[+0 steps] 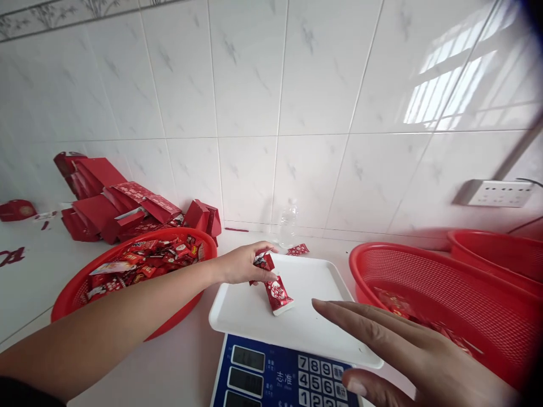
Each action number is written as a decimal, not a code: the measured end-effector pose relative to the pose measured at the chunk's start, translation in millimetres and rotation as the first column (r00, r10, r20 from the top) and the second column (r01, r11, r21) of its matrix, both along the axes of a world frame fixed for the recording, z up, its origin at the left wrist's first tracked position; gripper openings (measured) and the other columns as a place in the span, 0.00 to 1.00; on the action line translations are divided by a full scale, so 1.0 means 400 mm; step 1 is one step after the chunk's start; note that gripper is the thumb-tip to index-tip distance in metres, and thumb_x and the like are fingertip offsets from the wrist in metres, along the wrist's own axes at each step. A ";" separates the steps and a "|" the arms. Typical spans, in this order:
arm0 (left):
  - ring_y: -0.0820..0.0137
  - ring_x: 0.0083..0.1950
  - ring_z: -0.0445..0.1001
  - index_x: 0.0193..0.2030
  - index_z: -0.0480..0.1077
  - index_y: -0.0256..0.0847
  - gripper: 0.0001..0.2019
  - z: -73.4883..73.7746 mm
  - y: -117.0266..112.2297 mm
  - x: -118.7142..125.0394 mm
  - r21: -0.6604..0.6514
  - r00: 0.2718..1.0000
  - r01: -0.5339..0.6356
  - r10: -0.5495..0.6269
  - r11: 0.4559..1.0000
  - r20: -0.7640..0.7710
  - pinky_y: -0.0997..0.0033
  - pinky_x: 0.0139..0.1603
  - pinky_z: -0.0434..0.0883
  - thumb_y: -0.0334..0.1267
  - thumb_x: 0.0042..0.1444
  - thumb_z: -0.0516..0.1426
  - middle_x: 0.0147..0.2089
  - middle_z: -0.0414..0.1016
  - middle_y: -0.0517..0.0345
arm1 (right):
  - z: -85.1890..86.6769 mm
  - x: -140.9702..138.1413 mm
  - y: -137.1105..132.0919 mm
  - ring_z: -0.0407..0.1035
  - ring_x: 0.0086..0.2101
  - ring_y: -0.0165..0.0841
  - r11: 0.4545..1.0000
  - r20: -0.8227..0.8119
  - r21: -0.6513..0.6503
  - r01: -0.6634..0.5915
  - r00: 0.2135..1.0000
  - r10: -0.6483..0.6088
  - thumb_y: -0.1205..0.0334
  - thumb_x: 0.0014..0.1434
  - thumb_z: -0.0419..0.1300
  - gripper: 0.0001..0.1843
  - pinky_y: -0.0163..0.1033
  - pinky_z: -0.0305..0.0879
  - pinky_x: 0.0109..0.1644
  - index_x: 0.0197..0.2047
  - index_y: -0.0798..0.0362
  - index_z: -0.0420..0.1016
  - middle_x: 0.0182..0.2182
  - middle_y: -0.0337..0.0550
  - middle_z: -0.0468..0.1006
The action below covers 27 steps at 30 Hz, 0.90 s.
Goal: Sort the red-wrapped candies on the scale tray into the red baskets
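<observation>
1. Back left on the worktop (25,282): a pile of folded red gift boxes (106,198) against the tiled wall.
2. Left red basket (68,297), full of wrapped candies.
3. Left hand (244,264) reaches over the scale tray (305,330), fingers curled shut around small red packets (263,262).
4. Red candy packet (278,295) lies tilted on the tray, its top end at the left fingertips. It looks light, with a crinkly, slick wrapper; best pinched at a sealed end.
5. Clear plastic bottle (288,223) stands behind the tray, by the wall.
6. Right hand (407,350) hovers flat over the tray's near right corner, fingers spread, holding nothing.
7. Right red basket (445,282) holds a few candies; wall socket (494,193) is above it.
</observation>
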<state>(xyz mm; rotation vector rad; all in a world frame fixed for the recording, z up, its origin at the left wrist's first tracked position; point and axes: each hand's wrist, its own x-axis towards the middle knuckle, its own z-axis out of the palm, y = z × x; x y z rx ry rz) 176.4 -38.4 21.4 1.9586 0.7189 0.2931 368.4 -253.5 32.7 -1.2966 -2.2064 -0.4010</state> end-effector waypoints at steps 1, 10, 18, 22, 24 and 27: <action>0.74 0.26 0.69 0.59 0.64 0.42 0.32 -0.003 0.004 0.010 0.018 1.000 0.002 -0.002 1.000 0.012 0.71 0.29 0.69 0.39 0.47 0.66 0.31 0.71 0.65 | 0.000 0.001 -0.003 0.80 0.43 0.38 1.000 -0.011 -0.003 0.015 1.000 -0.015 0.50 0.69 0.51 0.30 0.36 0.79 0.40 0.71 0.37 0.53 0.52 0.42 0.80; 0.57 0.54 0.74 0.62 0.64 0.43 0.37 -0.025 0.020 0.035 0.131 0.998 0.065 -0.062 0.989 -0.031 0.59 0.54 0.69 0.39 0.44 0.68 0.54 0.73 0.49 | 0.012 0.010 -0.031 0.77 0.48 0.42 0.990 -0.020 -0.073 0.119 0.992 -0.121 0.52 0.68 0.53 0.29 0.40 0.79 0.43 0.70 0.38 0.56 0.54 0.46 0.79; 0.60 0.52 0.74 0.62 0.63 0.39 0.29 -0.024 0.028 0.029 0.233 0.991 0.031 0.002 0.972 -0.137 0.64 0.47 0.72 0.45 0.55 0.61 0.56 0.71 0.44 | -0.002 0.020 -0.037 0.77 0.49 0.42 0.985 -0.021 -0.076 0.154 0.988 -0.156 0.51 0.67 0.54 0.31 0.43 0.78 0.44 0.71 0.35 0.53 0.56 0.43 0.77; 0.61 0.45 0.75 0.55 0.70 0.39 0.20 -0.037 0.025 0.015 0.371 0.979 0.012 0.064 0.928 -0.191 0.62 0.45 0.71 0.42 0.56 0.59 0.52 0.73 0.47 | -0.004 0.020 -0.040 0.76 0.50 0.41 0.983 -0.006 -0.067 0.173 0.985 -0.174 0.50 0.68 0.52 0.31 0.45 0.78 0.44 0.71 0.33 0.52 0.57 0.42 0.76; 0.60 0.45 0.74 0.48 0.75 0.39 0.15 -0.049 0.016 0.009 0.411 0.974 0.075 0.021 0.908 -0.224 0.61 0.48 0.70 0.40 0.54 0.60 0.47 0.75 0.50 | -0.004 0.019 -0.040 0.76 0.49 0.41 0.982 0.001 -0.062 0.177 0.984 -0.177 0.50 0.68 0.52 0.31 0.45 0.78 0.43 0.72 0.32 0.50 0.57 0.41 0.76; 0.60 0.48 0.74 0.40 0.78 0.43 0.08 -0.059 -0.006 -0.002 0.405 0.959 0.209 -0.106 0.890 -0.263 0.65 0.49 0.69 0.35 0.52 0.62 0.46 0.75 0.53 | -0.007 0.021 -0.037 0.76 0.49 0.42 0.984 0.005 -0.051 0.171 0.985 -0.171 0.51 0.67 0.53 0.31 0.45 0.78 0.43 0.71 0.34 0.51 0.57 0.42 0.76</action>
